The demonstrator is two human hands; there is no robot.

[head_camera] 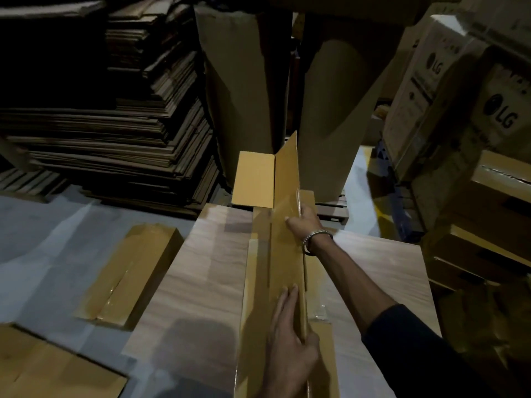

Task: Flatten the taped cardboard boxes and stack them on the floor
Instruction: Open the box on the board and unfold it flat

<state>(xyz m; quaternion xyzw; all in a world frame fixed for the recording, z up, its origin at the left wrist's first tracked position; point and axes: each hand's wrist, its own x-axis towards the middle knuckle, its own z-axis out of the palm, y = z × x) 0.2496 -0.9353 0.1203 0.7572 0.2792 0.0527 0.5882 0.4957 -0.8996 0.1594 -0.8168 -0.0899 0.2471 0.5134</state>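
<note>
On the surface (201, 254): long box (275, 254), half collapsed.
Left hand (290, 340): fingers straight, pressing it flat.
Right hand (306, 222): pinching the raised edge.
Risk: the box springs open if pressure lifts.

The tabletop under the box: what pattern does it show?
Pale wood grain on the tabletop, head view.

long tan cardboard box (283, 268) half-collapsed on table, end flaps open, flattened box (129, 274) on floor

"LG" logo printed on the side of a pale carton (431, 90) at upper right, another "LG" logo on the darker carton (505, 116) beside it, smaller print there was unreadable
</note>
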